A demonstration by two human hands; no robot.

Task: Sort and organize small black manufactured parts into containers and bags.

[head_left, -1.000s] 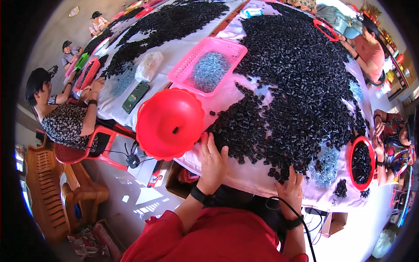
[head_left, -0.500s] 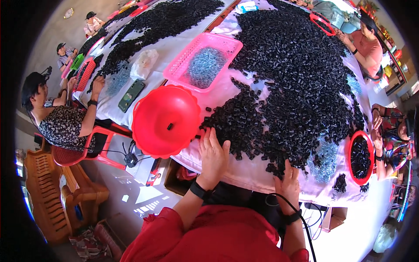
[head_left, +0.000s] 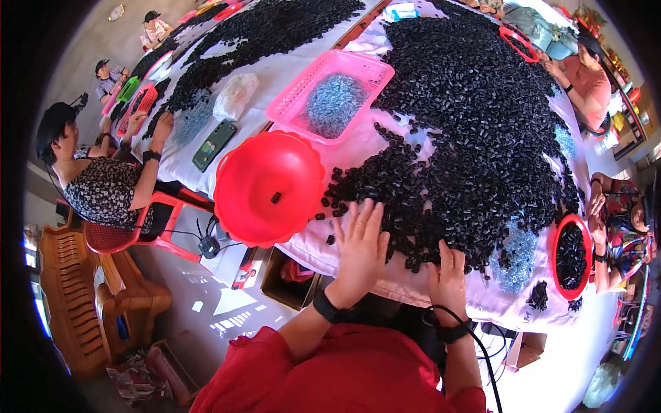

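Note:
A broad heap of small black plastic pieces [head_left: 475,131] covers the pink-white cloth in front of me. My left hand [head_left: 361,244] lies with fingers spread against the heap's near left edge, touching the pieces there. Further right, my right hand [head_left: 449,279] has its fingers stretched out at the heap's near edge, the fingertips at the pieces. Neither hand grips anything that I can see. To the left of my left hand, a red bowl [head_left: 237,182] with a scalloped rim holds a single black piece [head_left: 276,197]. Several loose black pieces lie between bowl and hand.
A pink basket [head_left: 292,96] holds small clear-bluish pieces. Beside it are a phone [head_left: 214,145] and a white plastic bag [head_left: 236,96]. More clear pieces [head_left: 518,258] and a red-rimmed basket [head_left: 556,258] of black pieces lie at right. Co-workers sit around the tables. A cable crosses my right wrist.
My left hand has moved right, away from the red bowl, fingers spreading; the heap's near left edge is pushed rightward. My right hand stays near the same spot. The whole view has shifted slightly.

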